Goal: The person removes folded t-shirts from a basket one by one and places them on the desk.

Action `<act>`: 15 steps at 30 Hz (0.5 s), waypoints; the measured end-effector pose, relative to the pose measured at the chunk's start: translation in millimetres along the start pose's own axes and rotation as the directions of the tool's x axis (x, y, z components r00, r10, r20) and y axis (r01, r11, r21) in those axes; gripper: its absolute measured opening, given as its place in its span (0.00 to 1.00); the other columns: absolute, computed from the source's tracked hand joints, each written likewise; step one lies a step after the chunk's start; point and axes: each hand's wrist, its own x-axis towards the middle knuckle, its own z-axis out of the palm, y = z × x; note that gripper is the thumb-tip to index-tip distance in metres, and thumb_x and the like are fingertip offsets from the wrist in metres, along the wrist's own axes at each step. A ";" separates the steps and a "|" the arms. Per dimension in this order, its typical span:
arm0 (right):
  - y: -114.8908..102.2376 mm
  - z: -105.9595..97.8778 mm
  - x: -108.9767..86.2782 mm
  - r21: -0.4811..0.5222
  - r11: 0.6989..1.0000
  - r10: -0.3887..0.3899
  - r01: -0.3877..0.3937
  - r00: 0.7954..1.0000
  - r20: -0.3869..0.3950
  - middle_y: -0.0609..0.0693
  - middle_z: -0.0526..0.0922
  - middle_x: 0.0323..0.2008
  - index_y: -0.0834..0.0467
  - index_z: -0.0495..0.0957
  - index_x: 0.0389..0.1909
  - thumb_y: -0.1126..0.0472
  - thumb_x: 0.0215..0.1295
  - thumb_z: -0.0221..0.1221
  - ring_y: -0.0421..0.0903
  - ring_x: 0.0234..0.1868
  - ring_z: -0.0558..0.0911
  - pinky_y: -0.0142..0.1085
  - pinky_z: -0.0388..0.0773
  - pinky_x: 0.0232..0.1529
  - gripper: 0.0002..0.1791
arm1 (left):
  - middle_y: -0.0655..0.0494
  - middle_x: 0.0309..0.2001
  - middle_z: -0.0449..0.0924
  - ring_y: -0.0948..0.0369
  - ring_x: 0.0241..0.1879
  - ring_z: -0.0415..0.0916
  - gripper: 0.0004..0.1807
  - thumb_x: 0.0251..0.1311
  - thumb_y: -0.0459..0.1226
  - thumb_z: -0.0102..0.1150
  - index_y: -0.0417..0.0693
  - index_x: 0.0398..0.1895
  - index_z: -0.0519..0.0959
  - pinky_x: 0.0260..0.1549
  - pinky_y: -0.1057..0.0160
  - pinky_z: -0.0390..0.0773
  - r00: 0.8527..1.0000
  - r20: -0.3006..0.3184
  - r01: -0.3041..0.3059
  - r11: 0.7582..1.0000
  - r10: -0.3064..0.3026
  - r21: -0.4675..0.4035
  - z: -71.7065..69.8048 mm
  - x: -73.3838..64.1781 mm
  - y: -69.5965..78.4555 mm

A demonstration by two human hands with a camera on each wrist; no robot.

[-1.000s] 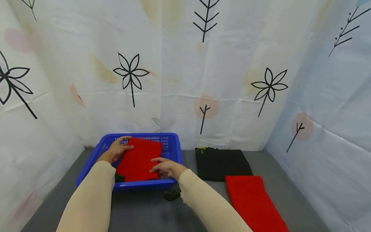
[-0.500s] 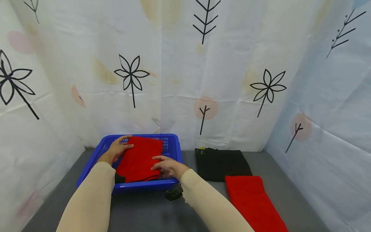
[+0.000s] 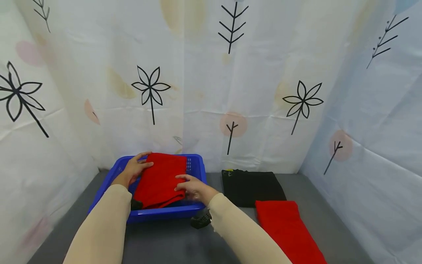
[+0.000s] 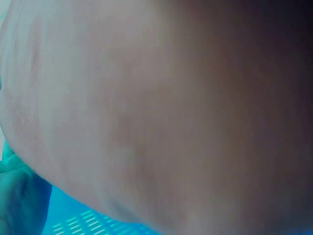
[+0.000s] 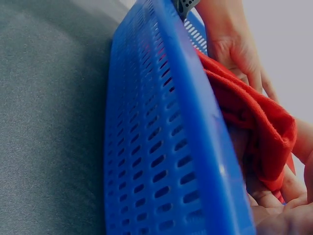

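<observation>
A folded red cloth [image 3: 161,179] lies tilted in the blue plastic basket [image 3: 158,215], its near edge showing layered folds. My left hand [image 3: 132,170] grips it at the far left corner. On its right edge my right hand [image 3: 194,187] pinches the fold. The right wrist view shows fingers of the right hand [image 5: 288,215] under and around the red cloth [image 5: 274,142], above the basket rim [image 5: 195,112]. Beyond it, the left hand [image 5: 234,49] reaches to the cloth's other side. Blurred skin fills most of the left wrist view, with slotted basket [image 4: 93,220] below.
Right of the basket a folded black cloth [image 3: 250,189] lies on the grey table [image 3: 165,242]. A second red cloth [image 3: 287,227] lies in front of it, overlapping its edge. Patterned white curtains [image 3: 204,73] enclose the back and sides.
The red cloth in the basket has risen and shifted slightly right, its near edge lifting from the basket. The right hand moved a little right and up with it; the head view tilted slightly.
</observation>
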 end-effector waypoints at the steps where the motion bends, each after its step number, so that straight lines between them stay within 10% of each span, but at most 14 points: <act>1: -0.7 -0.4 -0.7 0.006 1.000 -0.002 0.002 1.000 0.000 0.56 0.77 0.48 0.53 0.73 0.64 0.73 0.57 0.61 0.49 0.36 0.81 0.45 0.84 0.45 0.31 | 0.33 0.75 0.52 0.37 0.69 0.60 0.37 0.70 0.38 0.55 0.53 0.78 0.52 0.65 0.40 0.66 1.000 -0.003 -0.006 1.000 0.006 -0.008 0.6 -0.6 1.7; 15: -15.2 -12.9 -15.3 0.081 0.996 -0.045 0.042 0.998 0.040 0.58 0.72 0.55 0.54 0.71 0.65 0.74 0.59 0.58 0.52 0.40 0.79 0.51 0.81 0.53 0.31 | 0.35 0.74 0.56 0.40 0.66 0.65 0.37 0.69 0.37 0.57 0.53 0.78 0.54 0.61 0.51 0.74 0.995 0.004 -0.101 0.995 0.101 -0.021 5.0 -6.3 30.0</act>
